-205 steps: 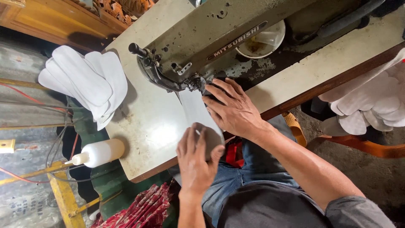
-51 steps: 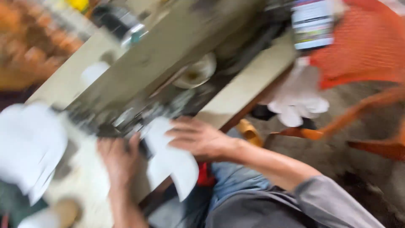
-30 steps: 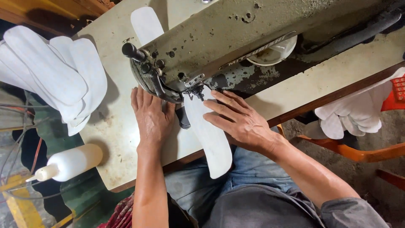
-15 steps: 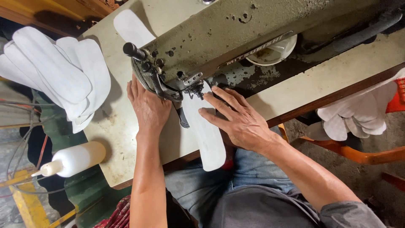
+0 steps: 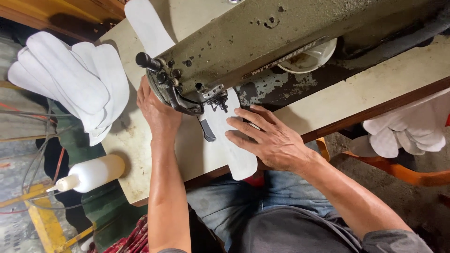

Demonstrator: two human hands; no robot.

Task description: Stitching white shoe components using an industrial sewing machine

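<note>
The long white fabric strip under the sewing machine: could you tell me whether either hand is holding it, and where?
Neither grips it. The right hand presses flat on the long white fabric strip beside the needle; the left hand rests alongside.

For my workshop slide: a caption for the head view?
Both hands, left hand and right hand, press a long white fabric piece under an olive-green sewing machine.

Both hands — left hand [image 5: 157, 110], right hand [image 5: 272, 138] — press a white fabric strip [image 5: 229, 140] flat under the sewing machine [image 5: 262, 42].
</note>
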